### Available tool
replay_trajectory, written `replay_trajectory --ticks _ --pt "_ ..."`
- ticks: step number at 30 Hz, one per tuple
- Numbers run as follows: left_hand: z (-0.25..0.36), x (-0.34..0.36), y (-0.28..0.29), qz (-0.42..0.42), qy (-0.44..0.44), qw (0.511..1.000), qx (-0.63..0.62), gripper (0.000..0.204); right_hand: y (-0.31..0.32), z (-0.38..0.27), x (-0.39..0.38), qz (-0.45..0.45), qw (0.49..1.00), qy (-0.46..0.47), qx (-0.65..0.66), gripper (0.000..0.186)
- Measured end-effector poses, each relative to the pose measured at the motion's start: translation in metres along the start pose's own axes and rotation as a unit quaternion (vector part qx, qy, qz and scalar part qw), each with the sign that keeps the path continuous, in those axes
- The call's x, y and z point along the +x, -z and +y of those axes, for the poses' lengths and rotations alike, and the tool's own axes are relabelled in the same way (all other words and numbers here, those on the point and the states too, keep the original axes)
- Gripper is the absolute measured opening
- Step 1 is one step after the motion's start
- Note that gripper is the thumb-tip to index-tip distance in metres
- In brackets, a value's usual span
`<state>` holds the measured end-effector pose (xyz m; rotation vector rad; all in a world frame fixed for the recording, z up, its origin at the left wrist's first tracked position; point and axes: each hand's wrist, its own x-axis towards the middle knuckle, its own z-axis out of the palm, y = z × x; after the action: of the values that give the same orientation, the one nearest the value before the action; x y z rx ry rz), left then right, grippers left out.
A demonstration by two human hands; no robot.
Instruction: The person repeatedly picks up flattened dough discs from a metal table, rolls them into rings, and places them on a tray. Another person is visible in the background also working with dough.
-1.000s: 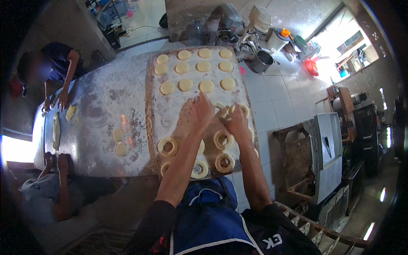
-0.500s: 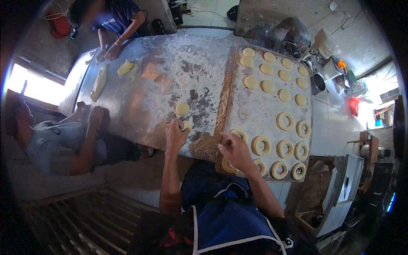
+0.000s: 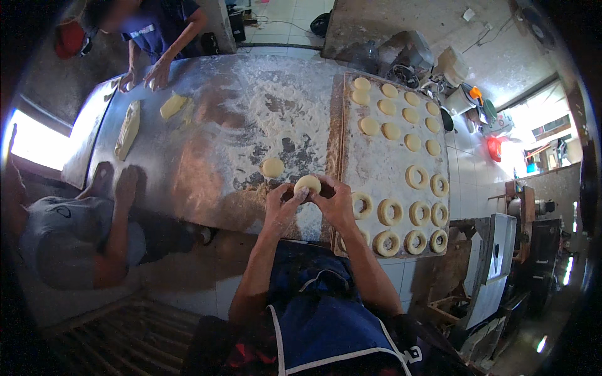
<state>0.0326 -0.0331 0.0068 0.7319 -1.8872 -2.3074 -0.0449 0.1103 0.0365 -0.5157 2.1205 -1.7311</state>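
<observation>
My left hand [image 3: 283, 204] and my right hand [image 3: 333, 203] both grip a pale, round dough disc [image 3: 308, 183], their thumbs meeting at its lower part. They hold it over the front of the floured metal table [image 3: 216, 147], beside the edge of a wooden board [image 3: 392, 166]. Just above and left of them lies another dough disc [image 3: 273, 167]. Several flat dough rounds [image 3: 391, 131] fill the board's far part; several dough rings [image 3: 390, 212] lie on its near part.
A co-worker [image 3: 153, 28] works at the far left with hands by a long dough piece [image 3: 128, 130] and a yellow slab [image 3: 173, 106]. Another person [image 3: 75, 238] is at the near left. Pots and buckets [image 3: 461, 100] stand behind the board; a metal stand [image 3: 498, 244] is at right.
My view has turned left. My hands have moved from rings on the board to the metal table; my left hand picked up a disc, and my right hand has since joined it on that disc.
</observation>
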Motion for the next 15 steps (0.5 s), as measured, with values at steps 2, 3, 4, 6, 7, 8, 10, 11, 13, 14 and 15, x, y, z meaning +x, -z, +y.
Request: replay_trajectory --ticks 2,3,4,6,7,8,10,11,13,14,15 --pt "-0.001 0.005 0.002 -0.007 -0.049 0.998 0.033 0.031 -0.006 -0.003 0.002 0.034 0.999 0.026 0.002 0.051" --pt "-0.002 0.007 0.002 -0.002 -0.09 0.995 0.054 0.028 -0.008 -0.005 0.003 0.016 0.999 0.028 -0.018 0.057" --pt "-0.004 0.009 0.001 0.01 -0.122 0.99 0.071 0.026 -0.009 -0.006 0.004 0.009 0.999 0.017 -0.042 0.063" --pt "-0.008 0.01 -0.002 -0.022 -0.147 0.988 0.036 0.029 -0.007 -0.009 0.003 -0.013 0.999 -0.011 -0.044 0.07" --pt "-0.01 0.009 -0.003 -0.027 -0.163 0.986 0.013 0.032 -0.005 -0.011 0.002 -0.027 0.999 -0.028 -0.022 0.071" --pt "-0.012 0.007 -0.005 -0.035 -0.111 0.987 -0.108 0.034 -0.002 -0.012 0.002 -0.059 0.998 -0.036 0.006 0.071" --pt "-0.013 0.003 -0.007 -0.053 -0.039 0.954 -0.291 0.039 0.005 -0.013 0.002 -0.144 0.988 -0.039 0.049 0.064" --pt "-0.013 0.001 -0.01 -0.068 -0.012 0.934 -0.351 0.042 0.008 -0.011 0.004 -0.177 0.98 -0.034 0.078 0.061" --pt "-0.01 0.002 -0.014 -0.109 0.008 0.925 -0.363 0.047 0.01 -0.003 0.009 -0.127 0.952 -0.096 0.261 0.048" --pt "-0.008 0.002 -0.016 -0.13 -0.017 0.949 -0.286 0.053 0.012 0.003 0.012 -0.115 0.92 -0.101 0.361 0.044" --pt "-0.006 0.006 -0.02 -0.139 -0.02 0.952 -0.273 0.052 0.014 0.011 0.015 -0.062 0.962 -0.123 0.236 0.039"
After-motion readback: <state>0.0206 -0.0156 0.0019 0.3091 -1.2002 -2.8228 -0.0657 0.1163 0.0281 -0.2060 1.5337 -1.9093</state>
